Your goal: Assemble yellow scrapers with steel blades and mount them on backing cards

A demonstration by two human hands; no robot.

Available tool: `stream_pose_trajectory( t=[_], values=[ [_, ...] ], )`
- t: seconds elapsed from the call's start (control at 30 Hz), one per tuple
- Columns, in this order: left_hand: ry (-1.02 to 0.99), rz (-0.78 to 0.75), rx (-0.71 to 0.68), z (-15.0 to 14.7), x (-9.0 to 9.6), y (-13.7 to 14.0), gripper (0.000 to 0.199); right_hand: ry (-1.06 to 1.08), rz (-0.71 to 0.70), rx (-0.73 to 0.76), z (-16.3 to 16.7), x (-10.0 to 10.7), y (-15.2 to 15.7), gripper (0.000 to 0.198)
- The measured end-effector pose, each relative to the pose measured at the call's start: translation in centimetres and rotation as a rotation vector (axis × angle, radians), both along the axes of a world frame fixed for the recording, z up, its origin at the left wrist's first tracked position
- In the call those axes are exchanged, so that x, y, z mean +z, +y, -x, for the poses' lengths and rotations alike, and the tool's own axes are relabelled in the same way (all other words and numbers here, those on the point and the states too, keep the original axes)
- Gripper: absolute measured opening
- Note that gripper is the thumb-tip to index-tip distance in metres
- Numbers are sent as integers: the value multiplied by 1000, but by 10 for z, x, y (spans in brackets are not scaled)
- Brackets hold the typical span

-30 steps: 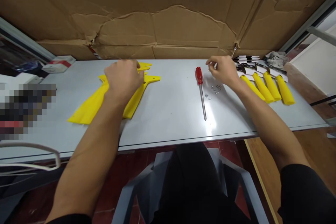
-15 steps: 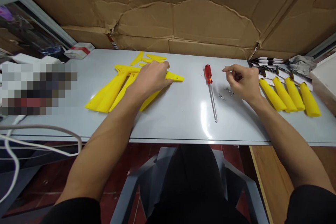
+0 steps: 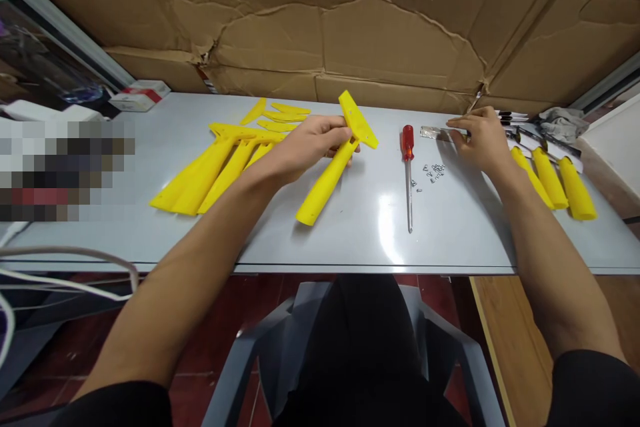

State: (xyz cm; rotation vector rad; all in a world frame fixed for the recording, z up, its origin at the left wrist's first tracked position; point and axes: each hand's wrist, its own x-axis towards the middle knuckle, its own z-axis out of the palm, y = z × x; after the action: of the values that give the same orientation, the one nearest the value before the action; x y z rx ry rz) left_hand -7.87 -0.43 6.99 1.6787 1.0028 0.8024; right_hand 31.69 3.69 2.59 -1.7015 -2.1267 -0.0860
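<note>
My left hand is closed round the neck of a yellow plastic scraper handle, just below its wide flat head. The handle tilts above the table, its round end towards me. My right hand has its thumb and fingers on the end of a shiny, flat metal plate, which points left; part of it is hidden under the fingers. Between the hands lies a red-handled screwdriver, its tip towards me. Several small screws are scattered to its right.
More yellow handles lie at the left, with thin yellow strips behind them. Scrapers with yellow handles and shiny heads lie at the right. A cardboard wall bounds the back; white cables hang at the front left.
My left hand has lifted one yellow handle off the group and brought it right. My right hand has shifted right and back from the screws, and the metal plate now shows at its fingers.
</note>
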Motion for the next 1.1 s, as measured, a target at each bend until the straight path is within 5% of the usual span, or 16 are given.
stream_pose_trajectory(
  t=[0.13, 0.27, 0.5, 1.1],
  values=[
    [-214, 290, 13, -7, -8, -2, 12, 29, 44, -9, 22, 8, -12, 42],
    [-264, 403, 54, -21, -19, -5, 10, -28, 20, -33, 23, 10, -14, 43],
    [-374, 411, 114, -32, -22, -11, 15, -154, 49, 28, -14, -11, 9, 51],
    [-353, 409, 37, -31, -21, -14, 41, -78, 71, 10, 4, -20, 9, 41]
  ],
)
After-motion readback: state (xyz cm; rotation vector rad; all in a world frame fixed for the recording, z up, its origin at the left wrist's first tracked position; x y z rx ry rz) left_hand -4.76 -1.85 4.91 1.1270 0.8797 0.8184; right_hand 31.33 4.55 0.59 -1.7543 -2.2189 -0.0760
